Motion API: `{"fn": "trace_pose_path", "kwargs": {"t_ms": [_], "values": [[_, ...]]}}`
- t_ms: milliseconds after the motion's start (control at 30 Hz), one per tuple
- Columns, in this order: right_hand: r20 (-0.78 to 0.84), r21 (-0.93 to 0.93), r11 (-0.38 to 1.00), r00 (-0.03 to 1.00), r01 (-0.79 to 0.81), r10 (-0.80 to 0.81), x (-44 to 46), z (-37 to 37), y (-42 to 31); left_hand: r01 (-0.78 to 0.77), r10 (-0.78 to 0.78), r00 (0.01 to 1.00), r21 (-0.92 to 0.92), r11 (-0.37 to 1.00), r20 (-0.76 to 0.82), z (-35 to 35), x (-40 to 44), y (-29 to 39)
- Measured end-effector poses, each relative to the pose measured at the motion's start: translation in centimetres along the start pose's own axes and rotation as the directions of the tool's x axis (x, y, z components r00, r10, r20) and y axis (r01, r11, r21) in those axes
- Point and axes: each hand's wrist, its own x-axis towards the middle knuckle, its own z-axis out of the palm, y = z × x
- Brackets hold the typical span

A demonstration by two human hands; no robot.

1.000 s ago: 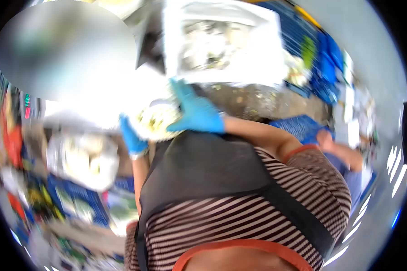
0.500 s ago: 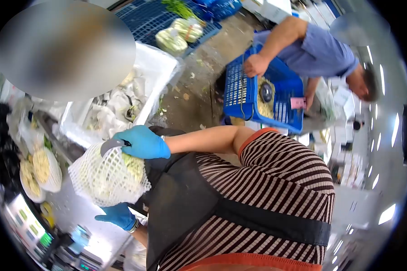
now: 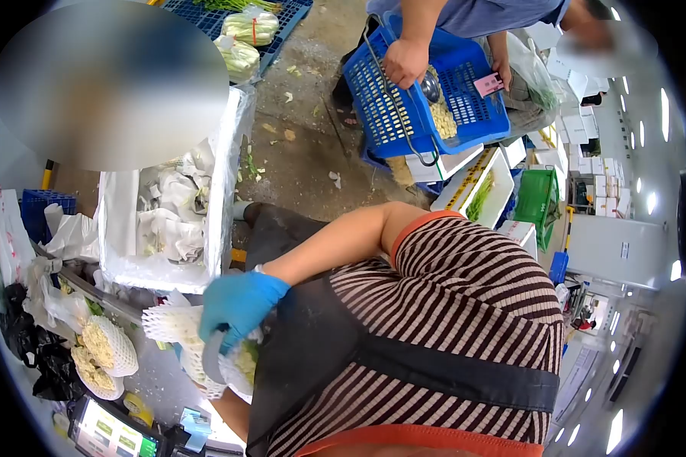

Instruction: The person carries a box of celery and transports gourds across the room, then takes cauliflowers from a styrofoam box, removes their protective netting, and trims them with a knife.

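Note:
My right hand [image 3: 240, 308], in a blue glove, is closed around a curved knife, its grey blade [image 3: 212, 358] pointing down beside a white foam net [image 3: 171, 324]. A pale green and white vegetable [image 3: 244, 362], perhaps a cauliflower, shows partly behind the hand and blade. Only a sliver of my blue-gloved left hand [image 3: 177, 351] shows behind the net; its fingers are hidden. Netted cauliflowers [image 3: 108, 346] lie on the counter at the lower left.
A white foam box [image 3: 221, 206] with crumpled wrapping stands above my hands. A co-worker's hand [image 3: 406, 62] holds a blue basket [image 3: 389, 114]. A lit screen [image 3: 110, 430] is at the lower left. Wrapped vegetables [image 3: 250, 27] lie on a blue pallet.
My right hand has moved down with the knife, now lower against the net. My left hand has become mostly hidden. The view has turned, so the co-worker and basket appear higher.

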Motion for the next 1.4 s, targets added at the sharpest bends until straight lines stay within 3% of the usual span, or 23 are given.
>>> {"fn": "trace_pose_path", "kwargs": {"t_ms": [33,100,200,333,467,600,667,800,900,933,1000,1067,1100,1167,1333,1367,1400], "values": [[-0.181,-0.230,0.973,0.982,0.012,-0.055,0.0,-0.6,-0.1,0.017,-0.017,1.000,-0.003,1.000,-0.009,-0.2,-0.4,0.0],[-0.317,-0.292,0.954,0.948,-0.068,-0.029,0.6,-0.7,0.2,0.039,-0.040,0.998,-0.021,0.999,-0.040,-0.8,-1.6,-0.4],[-0.335,-0.366,0.926,0.941,-0.091,-0.040,2.3,-0.4,-0.2,0.064,-0.069,0.994,-0.055,0.996,-0.086,-1.9,-3.5,-1.0],[-0.355,-0.265,0.959,0.935,-0.103,0.002,6.9,-1.1,1.3,0.081,-0.093,0.987,-0.089,0.993,-0.133,-2.9,-5.6,-1.3],[-0.197,-0.299,0.946,0.978,-0.123,0.065,10.1,0.0,3.0,0.105,-0.117,0.980,-0.080,0.991,-0.164,-3.4,-6.1,-1.2],[-0.137,-0.260,0.966,0.990,-0.008,-0.028,13.6,0.5,5.3,0.151,-0.155,0.972,-0.037,0.988,-0.175,-4.3,-5.8,-0.2],[-0.115,-0.234,0.971,0.993,-0.038,0.012,13.5,0.6,6.0,0.166,-0.161,0.974,0.017,0.986,-0.158,-4.8,-5.3,0.5],[-0.066,-0.241,0.970,0.998,-0.026,0.010,12.7,2.6,9.1,0.201,-0.188,0.979,0.206,0.958,-0.079,-5.8,-3.6,2.7],[-0.087,-0.220,0.975,0.995,0.019,-0.039,10.1,0.6,7.3,0.192,-0.205,0.979,0.402,0.895,-0.010,-6.3,-1.5,4.1],[-0.148,-0.174,0.983,0.985,0.065,-0.091,9.0,0.0,6.8,0.175,-0.205,0.979,0.464,0.868,0.014,-6.4,-0.7,4.3],[-0.055,-0.158,0.984,0.994,0.081,-0.091,7.7,0.2,6.3,0.106,-0.182,0.981,0.601,0.792,0.067,-6.8,0.3,4.1],[0.028,-0.049,0.998,0.998,0.051,-0.049,6.1,0.8,5.5,-0.035,-0.113,0.983,0.755,0.654,0.143,-6.5,0.3,3.5],[0.076,-0.042,0.998,0.997,0.035,-0.032,5.1,0.5,5.0,-0.183,0.015,0.977,0.808,0.560,0.211,-2.9,-0.1,4.5],[0.173,-0.030,1.000,0.985,0.004,0.001,3.2,-0.1,4.2,0.279,-0.320,0.947,0.585,0.762,-0.035,2.8,-0.1,6.5],[0.498,-0.285,0.932,0.866,0.224,-0.056,1.9,-2.8,5.8,0.266,-0.302,0.952,0.343,0.901,0.055,1.2,1.5,2.9],[0.372,-0.260,0.944,0.923,0.203,-0.096,2.4,-2.4,5.8,0.272,-0.308,0.948,0.302,0.914,0.079,2.0,1.2,3.1],[0.239,-0.236,0.954,0.963,0.185,-0.127,2.8,-1.9,5.6,0.154,-0.238,0.964,0.478,0.865,0.121,0.8,1.7,2.3]]}}
